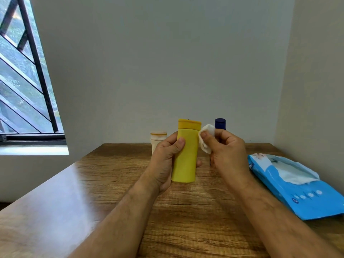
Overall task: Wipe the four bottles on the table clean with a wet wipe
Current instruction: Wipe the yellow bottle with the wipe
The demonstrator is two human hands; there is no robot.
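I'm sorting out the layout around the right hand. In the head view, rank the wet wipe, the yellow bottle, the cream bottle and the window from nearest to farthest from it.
1. Wet wipe, pinched in the right hand.
2. Yellow bottle, just left, held by the left hand.
3. Cream bottle, behind the left hand.
4. Window, far left.
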